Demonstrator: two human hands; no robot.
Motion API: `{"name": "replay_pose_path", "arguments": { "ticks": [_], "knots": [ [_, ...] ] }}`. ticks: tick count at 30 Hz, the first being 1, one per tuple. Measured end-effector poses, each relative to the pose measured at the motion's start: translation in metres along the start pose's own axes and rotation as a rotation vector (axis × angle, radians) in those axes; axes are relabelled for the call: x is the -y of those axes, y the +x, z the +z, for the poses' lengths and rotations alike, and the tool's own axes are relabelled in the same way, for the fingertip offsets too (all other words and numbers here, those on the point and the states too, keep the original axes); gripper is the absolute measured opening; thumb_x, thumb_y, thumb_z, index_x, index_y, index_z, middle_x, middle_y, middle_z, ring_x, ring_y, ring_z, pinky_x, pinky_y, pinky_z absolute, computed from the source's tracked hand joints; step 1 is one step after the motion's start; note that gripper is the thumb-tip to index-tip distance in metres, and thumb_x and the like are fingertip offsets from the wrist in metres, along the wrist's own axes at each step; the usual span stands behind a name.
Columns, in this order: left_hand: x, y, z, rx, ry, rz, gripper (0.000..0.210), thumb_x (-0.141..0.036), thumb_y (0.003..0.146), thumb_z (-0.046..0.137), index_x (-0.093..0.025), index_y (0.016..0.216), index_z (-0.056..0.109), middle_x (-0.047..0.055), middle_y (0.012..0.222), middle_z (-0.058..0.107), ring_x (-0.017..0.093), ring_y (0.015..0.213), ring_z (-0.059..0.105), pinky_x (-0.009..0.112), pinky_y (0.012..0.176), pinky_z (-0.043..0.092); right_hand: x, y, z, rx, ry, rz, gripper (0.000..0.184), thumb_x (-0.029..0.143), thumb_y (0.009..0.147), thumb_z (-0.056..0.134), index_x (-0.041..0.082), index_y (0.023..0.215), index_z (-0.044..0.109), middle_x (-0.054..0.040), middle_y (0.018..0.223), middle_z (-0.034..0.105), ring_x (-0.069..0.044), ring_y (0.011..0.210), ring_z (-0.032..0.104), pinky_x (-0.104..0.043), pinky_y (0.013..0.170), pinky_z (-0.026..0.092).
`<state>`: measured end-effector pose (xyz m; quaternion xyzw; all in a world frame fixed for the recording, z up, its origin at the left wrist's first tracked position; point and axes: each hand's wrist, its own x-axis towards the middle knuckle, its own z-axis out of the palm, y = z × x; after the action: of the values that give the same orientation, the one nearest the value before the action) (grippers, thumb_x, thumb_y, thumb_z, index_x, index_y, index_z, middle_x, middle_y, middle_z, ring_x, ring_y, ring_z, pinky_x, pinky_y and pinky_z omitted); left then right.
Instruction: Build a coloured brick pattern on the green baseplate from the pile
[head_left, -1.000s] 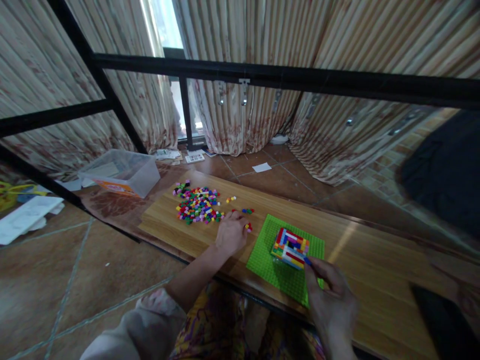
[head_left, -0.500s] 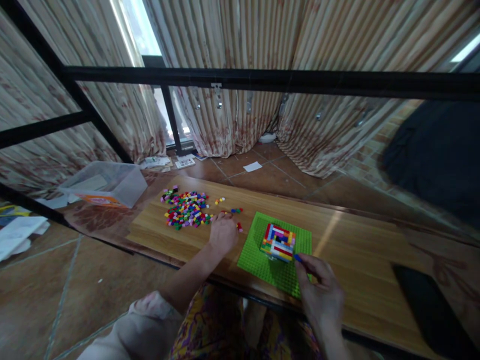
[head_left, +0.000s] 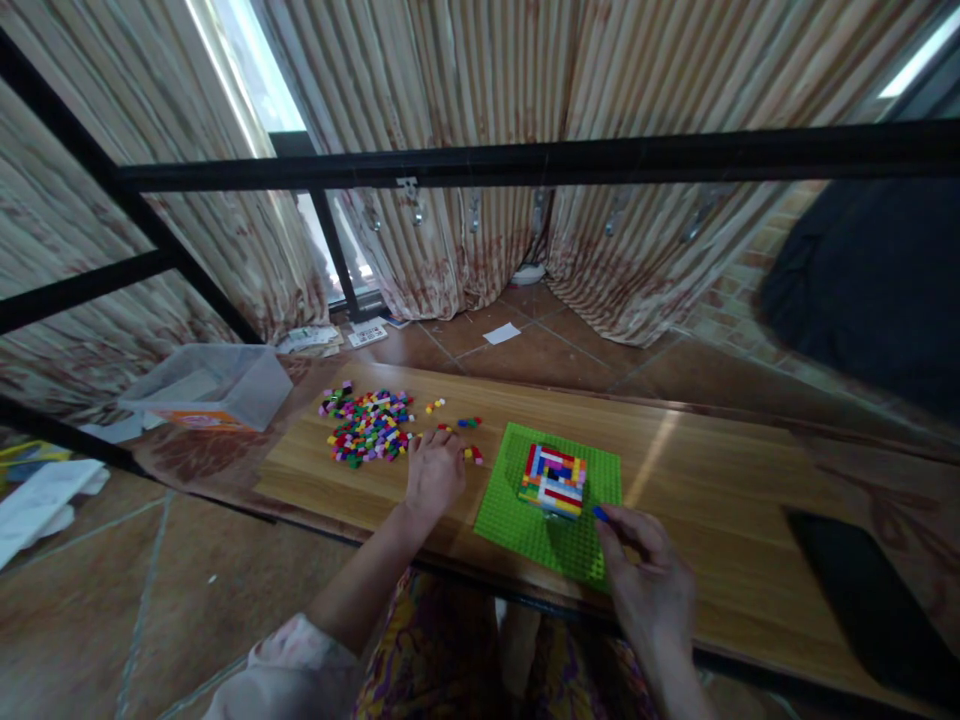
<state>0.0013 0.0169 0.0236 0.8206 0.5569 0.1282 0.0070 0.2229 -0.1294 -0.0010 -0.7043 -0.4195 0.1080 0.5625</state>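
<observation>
Between the thumb and fingertips of my right hand (head_left: 651, 575) is a small blue toy brick (head_left: 601, 513), held just off the right side of the green baseplate (head_left: 499, 500). On that baseplate stands a square, layered structure of multicoloured bricks (head_left: 553, 480) with an opening in its middle. My left hand (head_left: 436, 472) rests palm down on the table beside the loose bricks, its fingers curled; whatever lies beneath the fingertips is hidden. Close to it are a few red and yellow bricks (head_left: 472, 455) and a small group of blue, green and red ones (head_left: 469, 422).
A spread pile of loose bricks (head_left: 371, 425) covers the left part of the wooden table (head_left: 720, 500). Beyond it sits a clear plastic box (head_left: 259, 385) with an orange label. A dark flat object (head_left: 862, 600) lies at the right end. A black metal bar (head_left: 495, 165) crosses behind.
My left hand has shifted slightly left, uncovering a yellow brick beside the red one. My right hand, still pinching the blue brick, has moved slightly away from the brick structure. The view has tilted a little.
</observation>
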Motion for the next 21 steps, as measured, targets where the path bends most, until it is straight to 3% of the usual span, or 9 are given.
{"name": "replay_pose_path", "arguments": {
  "ticks": [6,12,17,21],
  "knots": [
    [-0.004,0.003,0.0,0.028,-0.058,0.036,0.018,-0.017,0.085,0.056,-0.024,0.096,0.069,0.006,0.108,0.067,0.025,0.105,0.055,0.042,0.093,0.039,-0.002,-0.002,0.002,0.021,-0.01,0.017,0.027,0.044,0.081,0.065,0.02,0.091,0.072,-0.0062,0.093,0.07,-0.018,0.081,0.065,-0.031,0.073,0.053],
    [-0.008,0.004,-0.006,-0.001,-0.207,0.017,0.017,-0.014,0.088,0.053,-0.022,0.082,0.068,0.004,0.093,0.07,0.021,0.093,0.061,0.036,0.088,0.044,-0.003,-0.003,-0.001,0.015,-0.008,0.015,0.026,0.043,0.081,0.065,0.02,0.091,0.072,-0.0056,0.092,0.07,-0.018,0.08,0.065,-0.033,0.076,0.053],
    [-0.043,-0.008,-0.017,-0.108,-0.592,0.071,0.015,-0.014,0.088,0.055,-0.023,0.087,0.067,-0.001,0.086,0.07,0.015,0.085,0.064,0.027,0.08,0.048,-0.005,-0.005,0.003,0.019,0.027,0.014,0.023,0.041,0.081,0.065,0.021,0.091,0.071,-0.0052,0.092,0.07,-0.018,0.081,0.065,-0.032,0.076,0.053],
    [-0.079,-0.014,-0.013,-0.154,-0.628,0.119,0.009,-0.019,0.089,0.06,-0.025,0.087,0.067,-0.002,0.088,0.072,0.016,0.089,0.064,0.032,0.088,0.044,-0.004,-0.008,0.004,0.03,0.053,0.016,0.022,0.039,0.083,0.063,0.021,0.093,0.07,-0.0052,0.093,0.07,-0.018,0.086,0.065,-0.033,0.078,0.052]
  ]
}}
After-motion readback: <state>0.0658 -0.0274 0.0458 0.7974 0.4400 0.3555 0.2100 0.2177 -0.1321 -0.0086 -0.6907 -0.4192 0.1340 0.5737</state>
